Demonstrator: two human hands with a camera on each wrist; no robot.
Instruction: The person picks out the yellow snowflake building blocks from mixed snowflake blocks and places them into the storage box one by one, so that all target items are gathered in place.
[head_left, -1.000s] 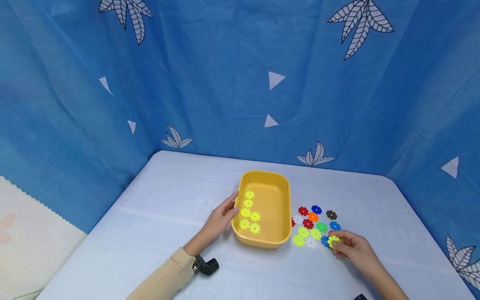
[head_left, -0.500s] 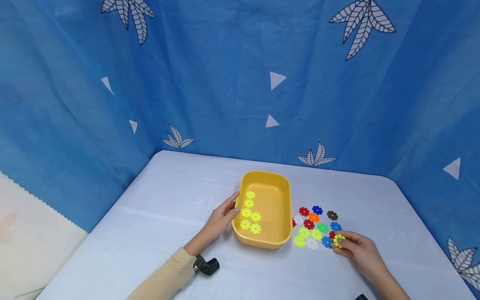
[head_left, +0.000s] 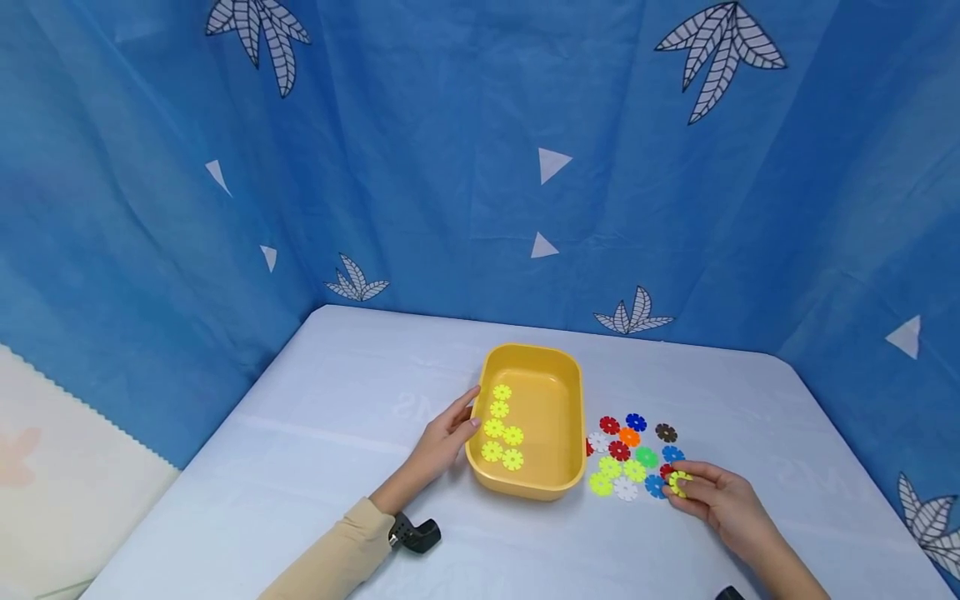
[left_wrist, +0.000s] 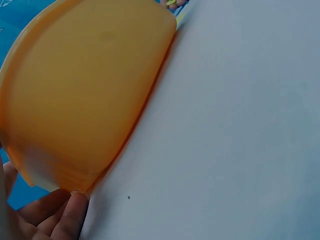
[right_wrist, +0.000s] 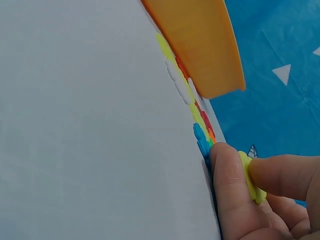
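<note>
A yellow plastic bin stands on the table. My left hand holds its left side, thumb at the rim and fingers along the wall; the left wrist view has these fingers at the bin's edge. Inside the bin lie several yellow snowflake discs. My right hand pinches a yellow snowflake disc between thumb and fingers, where a layered edge shows. It hovers beside a blue disc and a partly covered red disc at the right side of the loose pile.
Right of the bin lie loose discs in several colours, among them a green disc, a brown disc and a white disc. A blue patterned curtain hangs behind the white table.
My right hand has shifted slightly right with the yellow snowflake disc and tilted it, uncovering more of the blue and red discs beside it. My left hand stays at the bin.
</note>
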